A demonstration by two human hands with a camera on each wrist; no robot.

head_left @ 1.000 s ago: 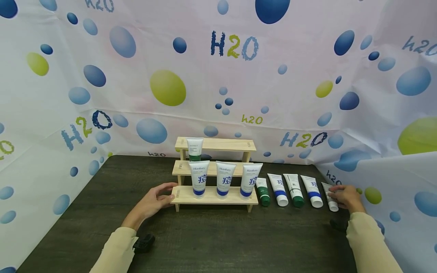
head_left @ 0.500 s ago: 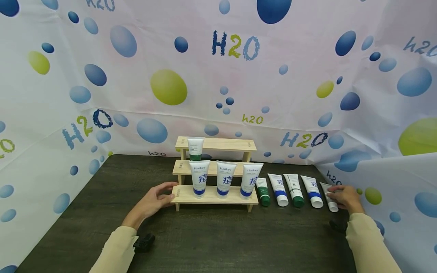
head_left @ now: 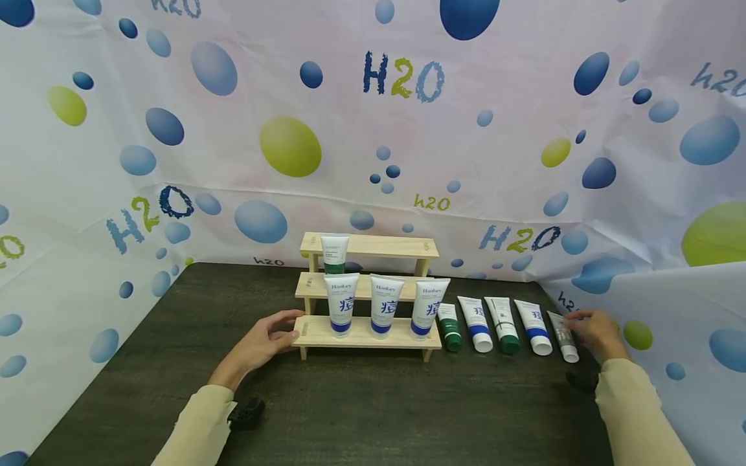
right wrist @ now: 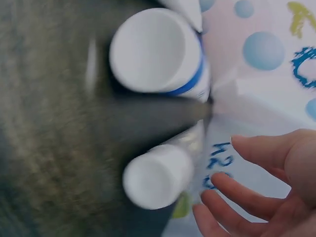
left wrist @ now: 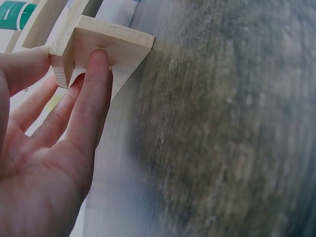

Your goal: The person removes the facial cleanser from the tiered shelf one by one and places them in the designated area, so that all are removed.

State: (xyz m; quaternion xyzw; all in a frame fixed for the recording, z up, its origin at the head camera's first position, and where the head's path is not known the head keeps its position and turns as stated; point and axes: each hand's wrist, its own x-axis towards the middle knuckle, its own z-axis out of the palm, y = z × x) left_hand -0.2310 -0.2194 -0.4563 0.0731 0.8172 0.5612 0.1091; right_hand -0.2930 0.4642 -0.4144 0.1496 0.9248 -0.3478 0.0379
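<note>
My left hand (head_left: pixel 263 344) holds the left end of the lowest tier of a three-tier wooden display stand (head_left: pixel 360 334). In the left wrist view the thumb is at the tier's edge and a fingertip lies under the board (left wrist: pixel 116 42). At the far right my right hand (head_left: pixel 600 333) hovers beside a small grey-and-white tube (head_left: pixel 563 338) lying on the table. In the right wrist view its fingers (right wrist: pixel 242 197) are spread and apart from that tube's white cap (right wrist: pixel 153 180). Nothing is in this hand.
Several white tubes with blue caps (head_left: pixel 340 304) stand on the bottom tier; a green-capped tube (head_left: pixel 335 252) stands higher at left. More tubes (head_left: pixel 502 323) lie in a row right of the stand on the dark table (head_left: pixel 373 408). A printed sheet (head_left: pixel 373 116) rises behind.
My right hand has drawn back from the small tube, showing more of it, and its fingers have loosened. The left hand stays at the stand.
</note>
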